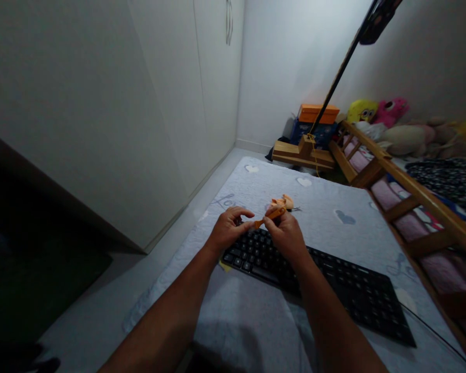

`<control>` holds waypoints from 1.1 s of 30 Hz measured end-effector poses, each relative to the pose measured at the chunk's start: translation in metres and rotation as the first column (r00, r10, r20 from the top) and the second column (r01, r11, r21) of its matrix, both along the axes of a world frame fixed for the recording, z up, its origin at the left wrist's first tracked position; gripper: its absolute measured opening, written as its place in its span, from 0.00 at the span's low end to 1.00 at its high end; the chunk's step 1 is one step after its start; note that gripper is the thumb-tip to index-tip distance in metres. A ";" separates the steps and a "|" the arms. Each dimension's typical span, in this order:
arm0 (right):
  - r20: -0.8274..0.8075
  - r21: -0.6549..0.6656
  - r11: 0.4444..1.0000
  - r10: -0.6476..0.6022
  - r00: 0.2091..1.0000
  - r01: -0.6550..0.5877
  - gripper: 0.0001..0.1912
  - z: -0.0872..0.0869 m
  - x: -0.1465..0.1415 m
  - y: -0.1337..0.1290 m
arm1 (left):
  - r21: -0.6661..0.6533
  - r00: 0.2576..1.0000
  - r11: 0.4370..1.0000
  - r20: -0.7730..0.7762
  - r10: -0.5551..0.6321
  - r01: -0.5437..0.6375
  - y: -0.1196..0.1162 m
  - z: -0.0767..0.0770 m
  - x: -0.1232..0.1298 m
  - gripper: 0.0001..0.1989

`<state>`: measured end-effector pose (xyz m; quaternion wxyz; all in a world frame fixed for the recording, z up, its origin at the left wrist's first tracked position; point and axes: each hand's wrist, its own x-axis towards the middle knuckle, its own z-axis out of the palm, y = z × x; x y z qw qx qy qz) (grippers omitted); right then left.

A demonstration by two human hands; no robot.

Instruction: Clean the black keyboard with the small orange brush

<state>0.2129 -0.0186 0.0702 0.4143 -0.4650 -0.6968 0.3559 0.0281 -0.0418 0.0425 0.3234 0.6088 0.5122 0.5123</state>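
Note:
Over the upper left part of a black keyboard (pixel 349 282) both my hands meet. My right hand (pixel 289 233) pinches a small flat orange tool (pixel 278 213), its narrow end pointing left. The curled fingers of my left hand (pixel 229 228) bring the thumb up to that narrow end. Something small and dark shows between the left thumb and index finger, too hidden to make out. Just behind the right hand lies a peach-orange object (pixel 287 201) of unclear kind, with a thin metal piece (pixel 297 209) beside it.
The keyboard rests on a pale quilted cover (pixel 241 300) with heart patterns, its cable (pixel 431 324) running right. A yellow piece (pixel 225 267) peeks from under its left corner. A white cabinet (pixel 166 103) stands left, a wooden bed rail (pixel 423 186) right, a wooden-based pole stand (pixel 305 150) behind.

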 end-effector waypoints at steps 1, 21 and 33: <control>-0.004 -0.015 1.000 0.019 1.000 -0.019 0.08 0.003 0.000 0.000 | -0.004 1.000 1.000 -0.003 -0.004 0.004 -0.001 0.001 0.001 0.10; 0.039 -0.079 0.997 -0.016 0.999 0.019 0.17 0.023 0.044 -0.021 | -0.076 0.931 0.995 0.355 0.082 -0.058 -0.007 0.003 -0.006 0.18; 0.399 0.352 0.758 -0.652 0.645 0.548 0.16 -0.016 0.226 -0.064 | -0.225 0.934 0.973 0.335 0.120 -0.044 -0.011 0.006 0.014 0.15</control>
